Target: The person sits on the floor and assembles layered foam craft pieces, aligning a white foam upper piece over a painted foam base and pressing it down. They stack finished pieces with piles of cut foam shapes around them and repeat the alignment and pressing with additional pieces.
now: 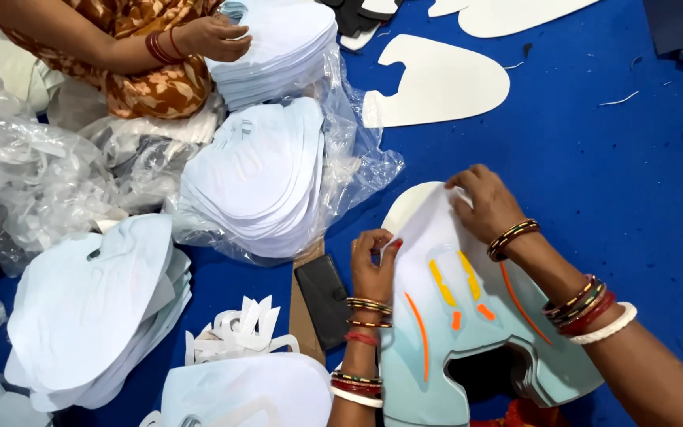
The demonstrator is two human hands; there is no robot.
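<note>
Pinching the pale shoe piece between them, both hands' fingers grip its edges.

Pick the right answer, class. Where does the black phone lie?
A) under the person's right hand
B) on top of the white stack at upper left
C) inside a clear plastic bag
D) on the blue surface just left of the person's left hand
D: the black phone lies flat on the blue surface, close beside the left hand, whose fingers pinch the edge of the pale blue cut piece.
</note>
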